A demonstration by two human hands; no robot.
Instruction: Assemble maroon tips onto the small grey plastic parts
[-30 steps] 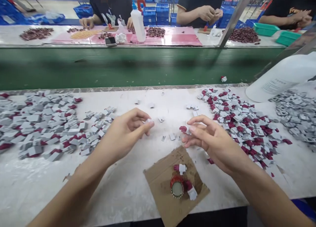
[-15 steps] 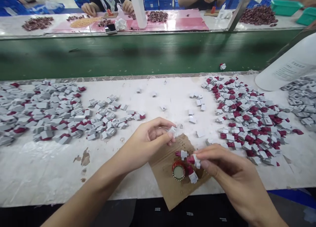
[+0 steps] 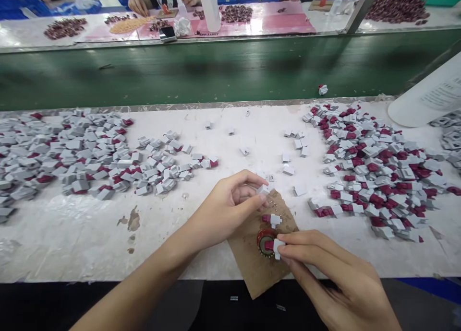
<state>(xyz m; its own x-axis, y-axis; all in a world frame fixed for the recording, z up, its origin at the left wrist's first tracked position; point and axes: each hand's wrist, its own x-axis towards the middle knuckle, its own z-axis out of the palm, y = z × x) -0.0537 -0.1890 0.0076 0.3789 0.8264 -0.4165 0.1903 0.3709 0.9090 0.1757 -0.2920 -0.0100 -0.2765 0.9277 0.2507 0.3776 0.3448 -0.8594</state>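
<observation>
My left hand (image 3: pixel 234 206) pinches a small light-grey plastic piece (image 3: pixel 263 190) between thumb and forefinger, above the far edge of a brown cardboard sheet (image 3: pixel 254 276). My right hand (image 3: pixel 327 268) grips a small grey-and-maroon plastic figure part (image 3: pixel 277 247) by its grey end. Its maroon end is over or in an upturned bottle cap (image 3: pixel 262 251) with a red rim; whether it touches the inside I cannot tell. Another grey-and-maroon part (image 3: pixel 275 219) lies on the cardboard just beyond the cap.
Heaps of grey-and-maroon parts lie left (image 3: pixel 90 163) and right (image 3: pixel 382 177), with loose grey pieces (image 3: pixel 288 169) between. A white bottle (image 3: pixel 428 93) leans at right. Beyond the green strip (image 3: pixel 201 72), co-workers' hands (image 3: pixel 140 5) are over another table.
My right hand has moved down and left, bringing a part to the bottle cap. The separate part right of the cap no longer shows there. My left hand keeps its grey piece; the view shifts slightly.
</observation>
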